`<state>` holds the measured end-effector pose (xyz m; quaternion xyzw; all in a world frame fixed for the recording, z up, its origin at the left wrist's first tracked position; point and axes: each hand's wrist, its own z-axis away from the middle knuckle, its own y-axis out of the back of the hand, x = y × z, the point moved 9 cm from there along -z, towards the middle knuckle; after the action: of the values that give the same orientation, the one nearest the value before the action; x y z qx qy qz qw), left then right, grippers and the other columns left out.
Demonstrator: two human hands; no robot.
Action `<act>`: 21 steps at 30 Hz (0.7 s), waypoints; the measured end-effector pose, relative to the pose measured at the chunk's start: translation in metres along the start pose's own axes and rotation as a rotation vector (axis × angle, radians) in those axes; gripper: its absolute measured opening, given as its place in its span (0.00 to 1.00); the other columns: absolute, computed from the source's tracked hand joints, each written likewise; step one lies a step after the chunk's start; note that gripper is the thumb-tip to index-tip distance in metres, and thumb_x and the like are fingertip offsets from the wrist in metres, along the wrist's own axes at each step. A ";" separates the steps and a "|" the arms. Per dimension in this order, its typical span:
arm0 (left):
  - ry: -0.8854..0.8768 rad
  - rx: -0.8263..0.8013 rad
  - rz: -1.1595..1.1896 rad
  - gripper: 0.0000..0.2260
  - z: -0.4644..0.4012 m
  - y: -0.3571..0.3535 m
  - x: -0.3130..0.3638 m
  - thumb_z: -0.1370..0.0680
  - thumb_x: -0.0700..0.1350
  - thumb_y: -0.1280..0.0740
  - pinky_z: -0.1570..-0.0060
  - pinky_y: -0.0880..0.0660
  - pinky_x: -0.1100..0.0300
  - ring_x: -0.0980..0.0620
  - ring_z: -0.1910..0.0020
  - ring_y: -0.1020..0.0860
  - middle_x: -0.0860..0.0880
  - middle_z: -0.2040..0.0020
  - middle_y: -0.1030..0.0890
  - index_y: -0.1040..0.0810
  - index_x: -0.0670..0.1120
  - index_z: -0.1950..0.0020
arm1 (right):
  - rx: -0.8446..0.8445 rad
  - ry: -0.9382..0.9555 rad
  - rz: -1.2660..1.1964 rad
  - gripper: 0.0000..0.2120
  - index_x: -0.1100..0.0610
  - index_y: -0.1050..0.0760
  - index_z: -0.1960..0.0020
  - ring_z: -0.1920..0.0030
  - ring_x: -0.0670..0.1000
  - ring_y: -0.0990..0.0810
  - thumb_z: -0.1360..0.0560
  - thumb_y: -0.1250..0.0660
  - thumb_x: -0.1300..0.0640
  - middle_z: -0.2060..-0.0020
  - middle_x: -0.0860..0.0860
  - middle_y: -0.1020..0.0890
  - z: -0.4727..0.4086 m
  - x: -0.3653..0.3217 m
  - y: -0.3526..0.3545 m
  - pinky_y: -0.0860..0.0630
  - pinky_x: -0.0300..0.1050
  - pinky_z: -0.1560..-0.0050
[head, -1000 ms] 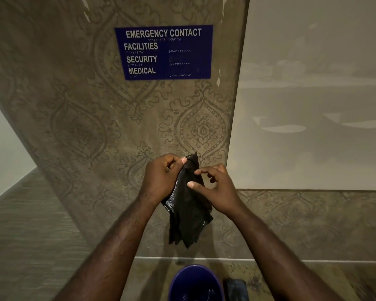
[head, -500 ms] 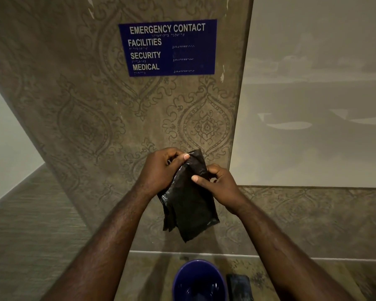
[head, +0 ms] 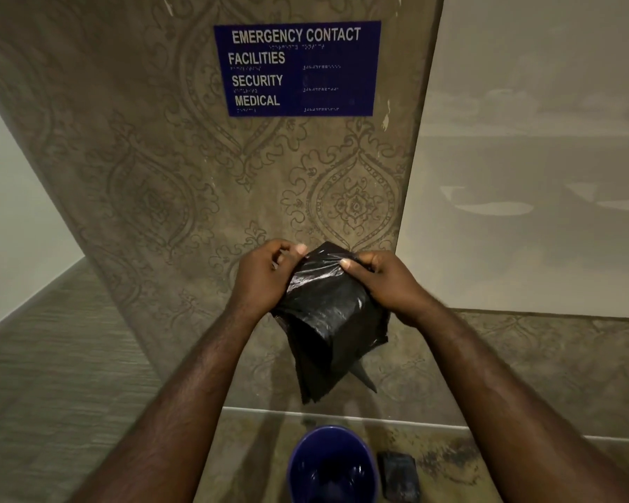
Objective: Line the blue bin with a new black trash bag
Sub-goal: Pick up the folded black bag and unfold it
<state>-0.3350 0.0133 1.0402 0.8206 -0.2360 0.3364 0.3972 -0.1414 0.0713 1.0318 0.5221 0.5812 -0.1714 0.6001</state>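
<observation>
A folded black trash bag [head: 327,314] hangs in the air in front of me, still mostly in its folds. My left hand [head: 266,277] pinches its top left edge and my right hand [head: 382,281] pinches its top right edge, thumbs on the plastic. Straight below, on the floor, stands the blue bin [head: 298,466], round, open and dark inside, cut off by the bottom of the view.
A small dark folded packet [head: 398,475] lies on the floor right of the bin. A patterned wall with a blue emergency contact sign [head: 296,69] stands close behind. A pale panel [head: 531,176] fills the right; carpet [head: 51,375] stretches left.
My right hand has shifted from the bag's front to its top right edge, and the two hands have drawn apart, spreading the top of the bag wider.
</observation>
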 end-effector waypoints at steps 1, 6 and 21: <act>0.053 0.032 0.094 0.13 0.003 0.002 -0.006 0.22 0.60 0.38 0.61 0.27 0.65 0.59 0.62 0.21 0.54 0.60 0.19 0.20 0.54 0.50 | -0.001 -0.036 -0.066 0.17 0.62 0.18 0.57 0.62 0.49 0.19 0.21 0.35 0.50 0.60 0.62 0.15 -0.003 -0.002 0.002 0.24 0.45 0.58; 0.155 0.330 0.364 0.27 0.053 0.019 -0.037 0.23 0.67 0.43 0.66 0.28 0.67 0.58 0.71 0.26 0.52 0.70 0.24 0.21 0.46 0.62 | -0.034 -0.265 -0.321 0.12 0.57 0.18 0.60 0.64 0.51 0.16 0.22 0.33 0.51 0.64 0.57 0.15 -0.020 -0.012 0.009 0.20 0.42 0.62; 0.759 -0.109 1.625 0.30 0.047 -0.100 -0.066 0.21 0.62 0.43 0.48 0.21 0.46 0.40 0.44 0.19 0.37 0.41 0.19 0.25 0.39 0.32 | -0.338 -0.332 -0.450 0.20 0.56 0.22 0.38 0.48 0.59 0.16 0.25 0.30 0.46 0.45 0.61 0.17 0.073 0.057 0.060 0.19 0.50 0.52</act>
<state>-0.2957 0.0404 0.9201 0.2141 -0.6122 0.7506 0.1265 -0.0395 0.0578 0.9913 0.2385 0.5965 -0.2836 0.7120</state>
